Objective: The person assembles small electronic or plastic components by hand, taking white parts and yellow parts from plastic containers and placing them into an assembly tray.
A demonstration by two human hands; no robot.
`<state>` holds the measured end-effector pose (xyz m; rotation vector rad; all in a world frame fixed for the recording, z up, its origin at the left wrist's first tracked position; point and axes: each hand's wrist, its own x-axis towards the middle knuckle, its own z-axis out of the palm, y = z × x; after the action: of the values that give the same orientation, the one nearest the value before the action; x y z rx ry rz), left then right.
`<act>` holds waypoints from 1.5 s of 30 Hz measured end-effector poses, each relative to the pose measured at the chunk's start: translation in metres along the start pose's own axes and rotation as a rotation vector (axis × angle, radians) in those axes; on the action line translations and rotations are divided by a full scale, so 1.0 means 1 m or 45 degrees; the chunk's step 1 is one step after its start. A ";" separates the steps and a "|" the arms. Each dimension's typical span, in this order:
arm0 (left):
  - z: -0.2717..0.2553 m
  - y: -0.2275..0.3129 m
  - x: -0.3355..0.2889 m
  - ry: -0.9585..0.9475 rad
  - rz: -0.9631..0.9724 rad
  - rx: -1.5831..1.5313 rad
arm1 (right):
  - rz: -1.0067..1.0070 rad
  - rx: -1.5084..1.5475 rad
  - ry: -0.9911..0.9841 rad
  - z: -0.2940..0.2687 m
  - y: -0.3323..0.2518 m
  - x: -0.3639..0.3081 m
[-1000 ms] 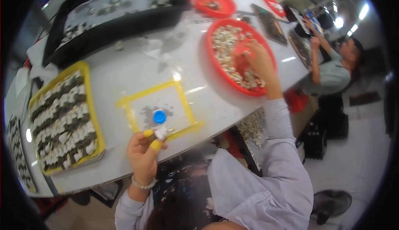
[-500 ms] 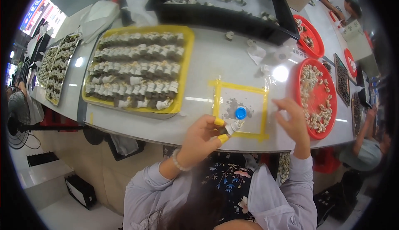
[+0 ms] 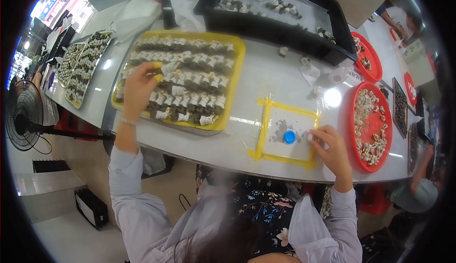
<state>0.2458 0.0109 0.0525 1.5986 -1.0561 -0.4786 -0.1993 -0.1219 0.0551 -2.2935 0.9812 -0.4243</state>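
Observation:
My left hand [image 3: 137, 89], with yellow covers on the thumb and a fingertip, pinches a small white-wrapped dark plug [image 3: 169, 67] over the left part of a yellow-lined tray [image 3: 237, 70]. Rows of similar wrapped plugs [image 3: 204, 80] fill that tray. To the right, my right hand [image 3: 333, 151] closes its thumb and fingers on a small whitish piece [image 3: 310, 137]. It is at the right side of a square marked with yellow tape [image 3: 262, 130]. Inside the square sits a blue cap [image 3: 289, 137] among wet spots.
A red round tray [image 3: 373, 116] of whitish pieces lies to the right, another red tray [image 3: 372, 73] behind it. At the back stands a black tray [image 3: 280, 34] with scattered plugs. A fan [image 3: 26, 115] is at far left. Other people work at the right.
My left hand has carried the wrapped plug from the taped square left to the yellow tray. My right hand has lowered slightly beside the square and now pinches a whitish piece. The view has shifted.

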 end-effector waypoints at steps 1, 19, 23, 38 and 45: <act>-0.001 -0.007 0.009 -0.042 -0.028 0.137 | 0.008 0.007 -0.002 0.000 0.000 -0.001; 0.122 0.071 0.060 -0.578 0.408 0.514 | -0.068 -0.078 0.070 0.000 0.015 -0.007; 0.207 0.052 0.085 -0.658 0.879 0.636 | -0.205 -0.169 0.095 -0.002 0.015 -0.011; 0.225 0.049 0.058 -0.771 0.310 0.363 | -0.309 -0.004 0.015 0.002 -0.007 0.006; 0.170 0.079 -0.028 -0.943 -0.306 -0.597 | -0.587 -0.216 -0.063 0.013 -0.014 0.023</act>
<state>0.0707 -0.0616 0.0668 1.1342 -1.1641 -1.4453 -0.1697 -0.1265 0.0553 -2.6720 0.4702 -0.4813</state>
